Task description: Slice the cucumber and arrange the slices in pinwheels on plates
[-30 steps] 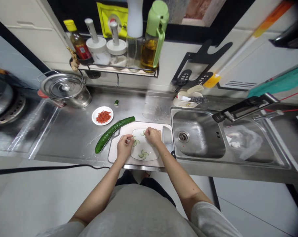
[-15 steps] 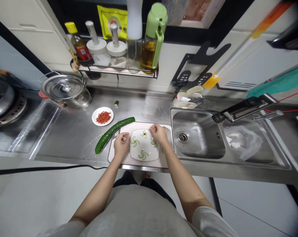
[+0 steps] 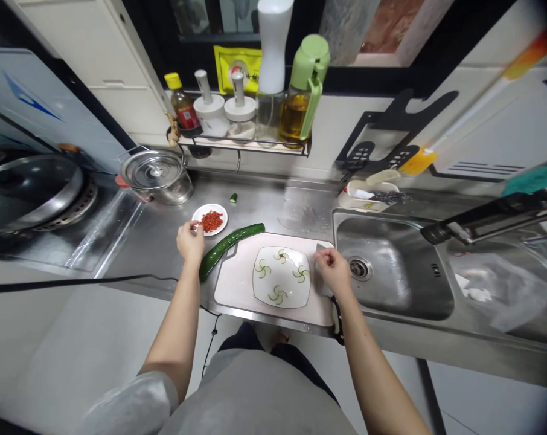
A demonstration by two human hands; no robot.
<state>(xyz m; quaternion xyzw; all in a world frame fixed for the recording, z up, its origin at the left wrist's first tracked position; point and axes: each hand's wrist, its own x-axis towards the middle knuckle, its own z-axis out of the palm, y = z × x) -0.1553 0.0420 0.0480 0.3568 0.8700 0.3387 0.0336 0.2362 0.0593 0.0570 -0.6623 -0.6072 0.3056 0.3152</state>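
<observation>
My left hand (image 3: 191, 243) is at the left rim of a small white dish (image 3: 223, 211) of dried red goji berries (image 3: 212, 221), its fingers pinched together; what lies between them is hidden. My right hand (image 3: 333, 269) is above a knife (image 3: 321, 284) with a dark handle, fingers curled in a pinch whose contents I cannot make out. Between my hands, a square white plate (image 3: 281, 281) rests on a pale cutting board (image 3: 237, 284). Green cucumber-slice pinwheels (image 3: 278, 295) decorate it, and the top one has a red centre. A long cucumber (image 3: 230, 243) lies along the board's left side.
A cucumber end (image 3: 233, 197) lies behind the dish. The steel sink (image 3: 391, 272) is at the right, a lidded pot (image 3: 158, 178) and a wok (image 3: 33, 187) at the left. Above the counter, a rack (image 3: 241, 144) holds seasoning jars and an oil bottle (image 3: 300, 96).
My left hand has moved from beside the square plate to the goji dish. My right hand has drawn back rightward from the plate's top pinwheel, exposing the knife. The view has shifted left.
</observation>
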